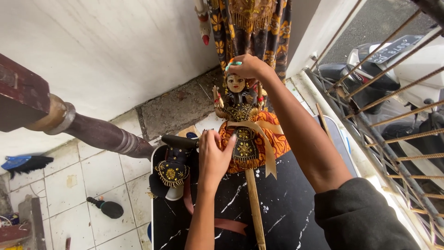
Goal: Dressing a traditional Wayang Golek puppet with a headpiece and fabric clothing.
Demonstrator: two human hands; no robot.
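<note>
A rod puppet with a pale painted face, black gold-beaded bodice, gold sash and orange batik skirt stands upright on a wooden rod over a black marbled tabletop. My right hand is closed on the puppet's head from above. At the left side of its waist, my left hand touches the skirt with fingers curled. A black gold-embroidered piece lies just left of my left hand.
More batik-clad puppets hang behind. A dark turned wooden leg slants across the left over white floor tiles. A black brush and a blue brush lie on the floor. Metal bars and a parked scooter stand right.
</note>
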